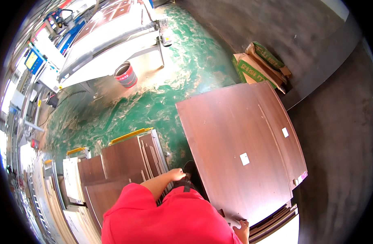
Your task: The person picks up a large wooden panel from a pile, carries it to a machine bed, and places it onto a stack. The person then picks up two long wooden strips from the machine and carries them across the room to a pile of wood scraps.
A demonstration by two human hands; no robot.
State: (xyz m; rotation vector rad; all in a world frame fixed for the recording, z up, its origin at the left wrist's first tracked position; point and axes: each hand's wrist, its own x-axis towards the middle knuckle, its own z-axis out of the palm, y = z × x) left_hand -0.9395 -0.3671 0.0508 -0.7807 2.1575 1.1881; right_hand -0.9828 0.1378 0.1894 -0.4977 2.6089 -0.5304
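A brown panel (pixel 225 136) lay atop stacked boards (pixel 272 225) at right; the right hand (pixel 242 232) was at its near edge, grip unclear; the left hand (pixel 177 174) curled well apart, contents hidden; steadying the panel probably called for both hands

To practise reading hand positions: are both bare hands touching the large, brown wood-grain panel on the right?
No, the left hand is left of the panel, apart from it.

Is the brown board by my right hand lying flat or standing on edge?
Flat; the brown board shows its broad face and white label upward.
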